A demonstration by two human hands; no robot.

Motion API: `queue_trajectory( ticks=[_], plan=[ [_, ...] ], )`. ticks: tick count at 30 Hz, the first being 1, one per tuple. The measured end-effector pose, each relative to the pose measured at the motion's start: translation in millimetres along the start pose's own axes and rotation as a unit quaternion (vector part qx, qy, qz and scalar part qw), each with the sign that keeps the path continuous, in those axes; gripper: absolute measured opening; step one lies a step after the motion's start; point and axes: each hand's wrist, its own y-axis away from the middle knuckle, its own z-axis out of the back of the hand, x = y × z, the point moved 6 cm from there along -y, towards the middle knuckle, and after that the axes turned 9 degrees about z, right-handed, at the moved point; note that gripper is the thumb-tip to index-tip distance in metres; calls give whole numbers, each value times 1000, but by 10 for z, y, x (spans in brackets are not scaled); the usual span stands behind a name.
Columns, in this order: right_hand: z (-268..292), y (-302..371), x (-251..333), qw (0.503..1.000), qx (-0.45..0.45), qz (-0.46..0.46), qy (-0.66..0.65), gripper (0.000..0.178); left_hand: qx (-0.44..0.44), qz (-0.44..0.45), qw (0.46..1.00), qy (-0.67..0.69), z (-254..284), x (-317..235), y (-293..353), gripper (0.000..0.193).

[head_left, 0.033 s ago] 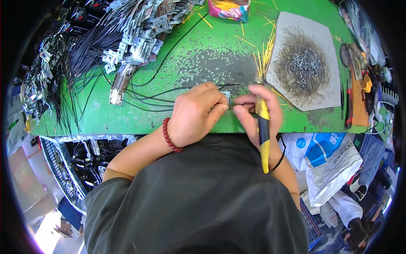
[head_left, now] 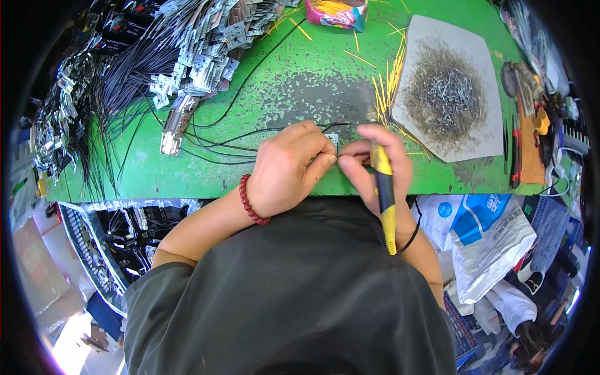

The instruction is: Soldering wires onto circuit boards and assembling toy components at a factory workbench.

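Observation:
Over the green workbench, my left hand point(head_left: 290, 165), with a red bead bracelet at the wrist, is closed, thumb and forefinger pinched at the edge of a small pale circuit board point(head_left: 333, 141). Several thin black wires point(head_left: 228, 147) run in from the left and pass beneath this hand. My right hand point(head_left: 387, 162) grips a yellow-and-black soldering iron point(head_left: 384, 187), its metal end pointing away from me and smeared by motion. The right thumb and a finger come close to the left fingertips. What lies between them is too small to make out.
A grey board point(head_left: 409, 81) with a dark heap of metal scraps lies at the right, yellow thin tubes point(head_left: 390, 81) along its left edge. Stacked circuit boards point(head_left: 206, 62) and wire bundles fill the far left. A pink box point(head_left: 337, 15) of tubes stands at the back. Hand tools point(head_left: 516, 144) lie far right.
My right hand and the soldering iron have shifted slightly left, toward the left fingertips. The left hand stays nearly in place.

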Motion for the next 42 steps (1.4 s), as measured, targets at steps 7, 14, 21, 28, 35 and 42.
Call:
queue_trajectory(
  ticks=[7,14,21,28,35,42],
  plan=[
    [56,-86,174,954,67,194,216,29,-33,-89,991,-92,28,-56,60,16],
    [1446,191,75,968,-210,52,131,55,-21,-95,985,-140,-121,-9,-31,15],
    [2262,144,-28,922,-344,76,163,16,-15,-94,988,-123,-170,10,-108,15],
    [2298,140,-159,924,-338,48,171,16,15,-58,996,-71,-165,55,-140,14],
    [2264,184,-163,924,-319,83,192,13,9,-42,996,-75,-156,47,-106,12],
    [2141,253,52,940,-310,81,114,22,12,-25,998,-53,-158,52,-131,10]
  ],
)
